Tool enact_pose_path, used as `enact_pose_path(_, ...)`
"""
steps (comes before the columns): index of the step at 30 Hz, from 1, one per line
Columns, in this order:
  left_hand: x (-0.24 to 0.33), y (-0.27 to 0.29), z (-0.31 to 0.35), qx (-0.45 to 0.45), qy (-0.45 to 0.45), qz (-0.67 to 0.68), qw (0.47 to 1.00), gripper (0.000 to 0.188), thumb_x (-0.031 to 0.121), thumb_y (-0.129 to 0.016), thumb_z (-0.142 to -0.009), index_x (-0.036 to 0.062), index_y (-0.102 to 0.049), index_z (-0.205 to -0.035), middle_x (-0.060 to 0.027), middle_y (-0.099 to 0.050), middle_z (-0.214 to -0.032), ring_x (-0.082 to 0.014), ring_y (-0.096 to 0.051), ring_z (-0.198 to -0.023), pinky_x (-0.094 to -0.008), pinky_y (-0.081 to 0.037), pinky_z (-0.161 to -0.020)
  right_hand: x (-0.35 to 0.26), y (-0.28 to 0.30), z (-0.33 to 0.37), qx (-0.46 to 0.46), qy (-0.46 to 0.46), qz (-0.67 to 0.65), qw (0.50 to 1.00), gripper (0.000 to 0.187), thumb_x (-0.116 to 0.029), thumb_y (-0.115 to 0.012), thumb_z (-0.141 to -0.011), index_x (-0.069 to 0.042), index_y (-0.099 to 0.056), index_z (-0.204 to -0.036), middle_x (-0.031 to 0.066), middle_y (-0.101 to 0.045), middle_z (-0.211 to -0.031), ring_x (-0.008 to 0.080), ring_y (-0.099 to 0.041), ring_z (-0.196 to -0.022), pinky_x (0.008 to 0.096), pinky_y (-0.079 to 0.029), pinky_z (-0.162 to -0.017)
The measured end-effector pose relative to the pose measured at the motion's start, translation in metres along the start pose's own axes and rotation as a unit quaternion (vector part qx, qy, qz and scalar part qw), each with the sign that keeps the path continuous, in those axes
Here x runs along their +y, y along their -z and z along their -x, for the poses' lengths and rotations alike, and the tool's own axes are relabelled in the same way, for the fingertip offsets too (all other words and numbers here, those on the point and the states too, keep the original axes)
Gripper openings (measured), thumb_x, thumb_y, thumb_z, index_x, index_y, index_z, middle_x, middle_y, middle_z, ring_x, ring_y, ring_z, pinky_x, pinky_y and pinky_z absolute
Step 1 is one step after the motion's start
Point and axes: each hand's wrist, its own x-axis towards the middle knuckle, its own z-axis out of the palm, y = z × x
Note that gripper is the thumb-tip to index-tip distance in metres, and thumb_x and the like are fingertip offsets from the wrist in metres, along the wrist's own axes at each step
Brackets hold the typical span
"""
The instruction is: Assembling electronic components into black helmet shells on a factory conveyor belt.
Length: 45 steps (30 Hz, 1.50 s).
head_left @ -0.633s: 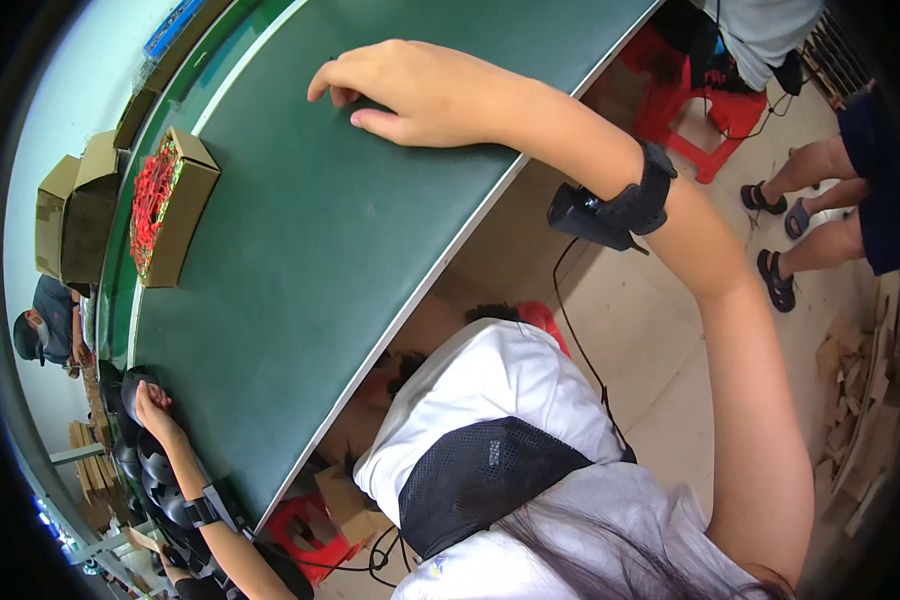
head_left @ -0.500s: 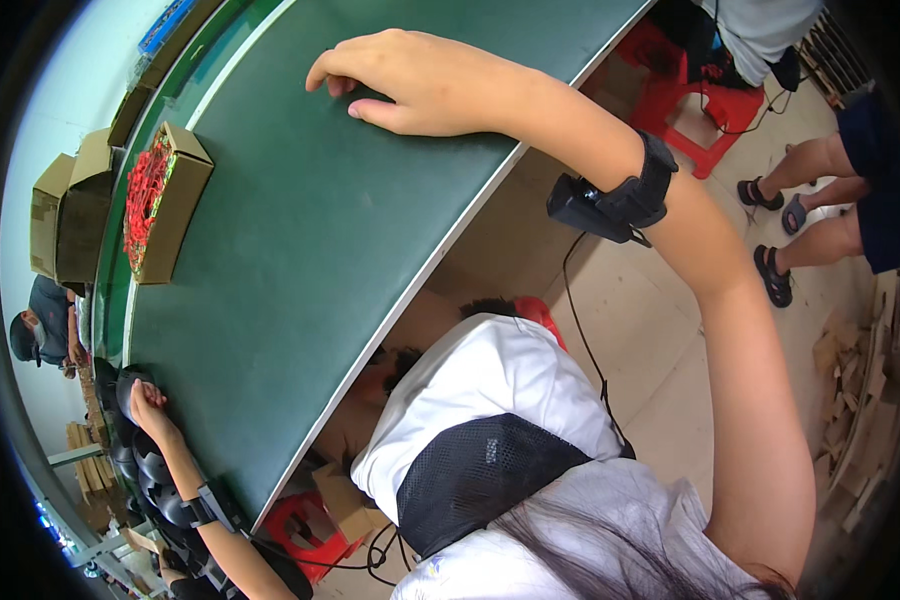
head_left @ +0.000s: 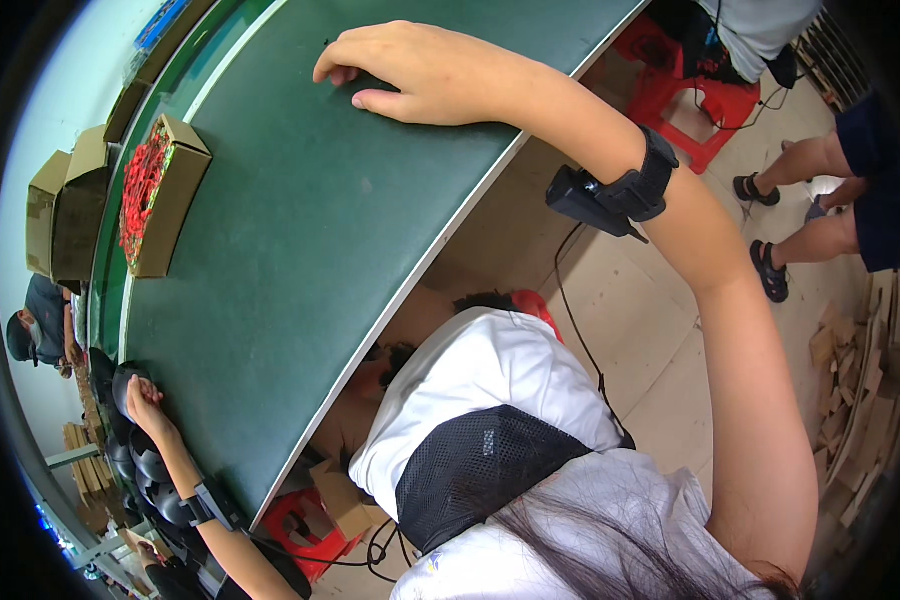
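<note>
My right hand [head_left: 405,68] lies palm down on the dark green table top [head_left: 300,230] near its far end. The fingers are arched and slightly apart, and nothing shows beneath them. A black strap with a small black device [head_left: 610,195] sits on that wrist. My left hand [head_left: 145,400] reaches to the table's near left corner and rests on a row of black domed shells [head_left: 140,455]. Whether it grips one cannot be told. A black band [head_left: 202,507] is on that forearm.
An open cardboard box of red parts [head_left: 150,195] stands on the table's left side, with more brown boxes [head_left: 55,215] beyond it. Red plastic stools [head_left: 685,75] and another person's sandalled feet [head_left: 770,270] are on the floor at right. A seated person [head_left: 30,325] is at far left.
</note>
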Motion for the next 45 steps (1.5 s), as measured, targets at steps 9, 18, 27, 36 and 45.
enact_pose_path(9, -0.003, 0.001, 0.002, 0.001, -0.019, 0.007, 1.000, 0.031, 0.024, -0.051, -0.096, 0.0136, -0.041, -0.068, 0.0035, -0.036, -0.063, -0.0063, -0.035, -0.053, -0.0224, -0.030, -0.052, -0.001, -0.001, 0.001, -0.004, 0.007, 0.013, 1.000, 0.026, -0.007, -0.054, -0.084, -0.003, -0.056, -0.110, 0.0109, -0.060, -0.104, 0.0253, -0.060, -0.099, 0.0357, -0.048, -0.087)
enact_pose_path(18, -0.011, 0.005, -0.012, -0.002, -0.020, 0.013, 1.000, 0.030, 0.023, -0.050, -0.096, 0.0135, -0.040, -0.069, 0.0041, -0.037, -0.062, -0.0051, -0.034, -0.053, -0.0218, -0.031, -0.051, 0.003, 0.005, -0.003, -0.008, 0.004, 0.007, 1.000, 0.027, -0.006, -0.056, -0.083, -0.002, -0.056, -0.110, 0.0116, -0.060, -0.106, 0.0266, -0.059, -0.100, 0.0359, -0.048, -0.087)
enact_pose_path(27, 0.002, -0.010, 0.015, 0.043, -0.027, -0.003, 0.999, 0.029, 0.022, -0.051, -0.094, 0.0132, -0.045, -0.067, 0.0055, -0.038, -0.059, -0.0049, -0.036, -0.050, -0.0208, -0.033, -0.048, -0.016, 0.017, -0.006, -0.039, 0.011, -0.036, 0.999, 0.027, -0.001, -0.057, -0.081, 0.000, -0.054, -0.108, 0.0151, -0.057, -0.107, 0.0315, -0.056, -0.101, 0.0372, -0.044, -0.091)
enact_pose_path(36, 0.225, -0.095, 0.130, -0.220, -0.236, 0.211, 0.923, 0.050, 0.038, -0.040, -0.094, -0.0065, -0.060, -0.102, -0.0176, -0.058, -0.101, -0.0213, -0.058, -0.088, -0.0339, -0.047, -0.077, -0.029, 0.024, -0.013, -0.107, -0.045, 0.008, 0.993, 0.030, 0.001, -0.057, -0.077, -0.002, -0.056, -0.107, 0.0138, -0.055, -0.107, 0.0321, -0.052, -0.105, 0.0378, -0.041, -0.093)
enact_pose_path(45, 0.283, -0.081, 0.200, -0.355, -0.150, 0.235, 0.892, 0.016, 0.014, -0.061, -0.087, 0.0004, -0.053, -0.083, -0.0127, -0.061, -0.077, -0.0233, -0.057, -0.051, -0.0374, -0.051, -0.049, -0.026, 0.014, -0.022, -0.101, -0.027, 0.003, 0.995, 0.029, 0.000, -0.055, -0.079, -0.003, -0.058, -0.107, 0.0127, -0.053, -0.111, 0.0299, -0.051, -0.107, 0.0359, -0.040, -0.095)
